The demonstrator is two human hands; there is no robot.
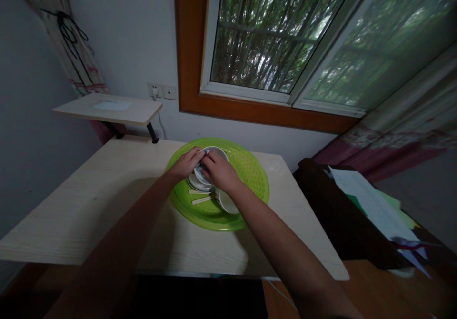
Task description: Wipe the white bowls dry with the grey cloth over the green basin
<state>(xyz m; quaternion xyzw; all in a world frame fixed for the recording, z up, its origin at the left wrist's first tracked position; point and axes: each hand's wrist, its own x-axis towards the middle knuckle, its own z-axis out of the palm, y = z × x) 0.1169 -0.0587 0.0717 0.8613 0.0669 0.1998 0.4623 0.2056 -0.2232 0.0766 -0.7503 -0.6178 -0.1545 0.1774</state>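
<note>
A round green tray (253,178) lies on the pale wooden table. On its left half my left hand (186,163) grips the left rim of a small white bowl (202,175). My right hand (218,167) reaches over the same bowl from the right, fingers bent at its inside; what they pinch, if anything, is hidden. Behind the hands stands another white bowl (218,152), and white dishes (195,184) lie beneath the small bowl. A further white bowl (226,202) sits by my right forearm, partly covered. Pale sticks (203,199) rest on the tray in front of the dishes.
The table (117,190) has a raised shelf (107,108) with a paper at its back left. Behind are a wall socket (154,90) and a window. To the right, a dark piece of furniture holds papers (371,204) and scissors. A cable hangs below the table.
</note>
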